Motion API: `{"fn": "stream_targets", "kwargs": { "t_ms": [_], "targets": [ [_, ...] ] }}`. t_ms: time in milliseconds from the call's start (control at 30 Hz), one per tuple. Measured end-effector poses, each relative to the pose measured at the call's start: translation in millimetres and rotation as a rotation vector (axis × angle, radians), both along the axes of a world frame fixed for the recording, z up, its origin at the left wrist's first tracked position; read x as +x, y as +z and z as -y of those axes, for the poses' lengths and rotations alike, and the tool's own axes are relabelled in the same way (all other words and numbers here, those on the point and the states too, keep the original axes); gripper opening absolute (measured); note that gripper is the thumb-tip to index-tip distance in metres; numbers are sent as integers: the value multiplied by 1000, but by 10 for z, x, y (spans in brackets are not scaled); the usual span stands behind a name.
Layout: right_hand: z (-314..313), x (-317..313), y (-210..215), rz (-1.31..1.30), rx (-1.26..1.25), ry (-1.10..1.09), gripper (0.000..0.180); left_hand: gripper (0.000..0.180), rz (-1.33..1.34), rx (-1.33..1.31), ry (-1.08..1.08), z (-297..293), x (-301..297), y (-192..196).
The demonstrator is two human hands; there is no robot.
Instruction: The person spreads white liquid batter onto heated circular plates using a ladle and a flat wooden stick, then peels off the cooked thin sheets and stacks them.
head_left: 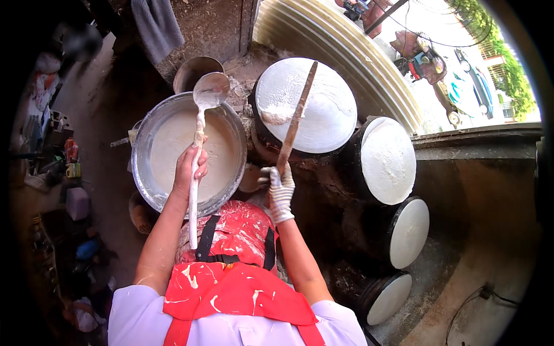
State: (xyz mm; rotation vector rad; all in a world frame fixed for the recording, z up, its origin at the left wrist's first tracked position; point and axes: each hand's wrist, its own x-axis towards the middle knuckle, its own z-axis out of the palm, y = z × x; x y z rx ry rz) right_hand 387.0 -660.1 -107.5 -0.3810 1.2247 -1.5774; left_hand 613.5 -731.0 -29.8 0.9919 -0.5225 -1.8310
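Observation:
My bare left hand is wrapped round the long, batter-coated handle of a ladle. The ladle's bowl is raised over the far rim of a large metal pot, which holds creamy white batter. In a striped glove, my right hand grips the near end of a long, flat wooden stick. That stick slants up and away over a big round griddle covered in a white layer. A rougher patch shows on the layer left of the stick. Whether the stick touches it I cannot tell.
More round white-topped griddles curve down the right side. Behind the pot stands a metal container. A corrugated sheet bends round the far side, with a low wall ledge at right. Clutter, including a purplish jug, lies at left.

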Motion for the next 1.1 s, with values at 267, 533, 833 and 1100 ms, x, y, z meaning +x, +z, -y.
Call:
{"fn": "stream_targets", "kwargs": {
  "t_ms": [267,533,833,1100],
  "targets": [
    [398,1039,-403,223,269,-23,30,35,185,324,253,-491,1335,-1089],
    [-561,659,-137,249,268,-56,39,35,112,394,156,-641,1358,-1257],
    [-429,350,-23,-103,296,145,40,39,-91,248,-94,-526,743,-719],
    [-873,-737,151,-124,532,183,35,39,-245,181,-186,-553,201,-194]
  ]
}}
